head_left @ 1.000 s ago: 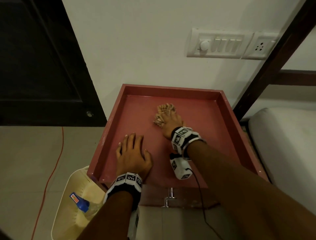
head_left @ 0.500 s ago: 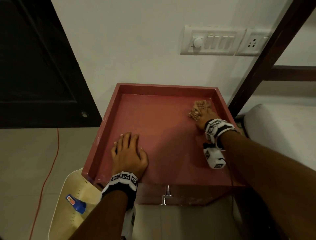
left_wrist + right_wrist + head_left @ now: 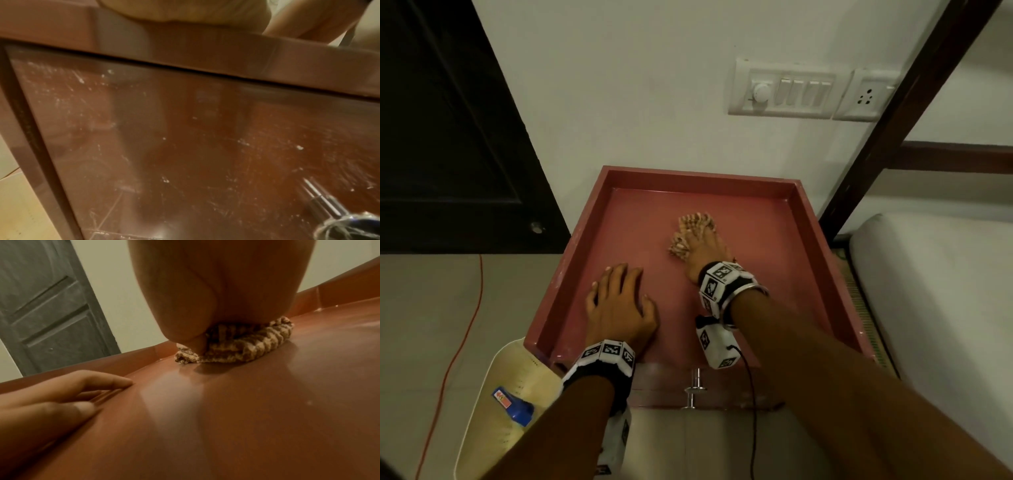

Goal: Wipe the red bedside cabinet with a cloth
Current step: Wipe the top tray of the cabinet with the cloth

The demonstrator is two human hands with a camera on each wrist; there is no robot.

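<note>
The red bedside cabinet (image 3: 763,219) stands against the white wall, its top rimmed like a tray. A bunched tan ribbed cloth (image 3: 693,229) lies near the middle of the top, and my right hand (image 3: 702,246) presses down on it with the thumb tucked into its folds. In the right wrist view the cloth (image 3: 246,342) is squashed under the palm. My left hand (image 3: 619,301) lies flat, fingers spread, on the front left of the top. The left wrist view shows the scratched cabinet front (image 3: 185,146) and its metal knob (image 3: 329,209).
A cream bin (image 3: 493,411) with a blue bottle (image 3: 513,406) in it stands on the floor at the cabinet's left front corner. A white mattress (image 3: 935,308) lies to the right, a dark door (image 3: 448,120) to the left. A switch panel (image 3: 784,89) hangs on the wall.
My right hand has slid the cloth from the right rim back to the middle of the top, after sweeping right earlier. The left hand has stayed put.
</note>
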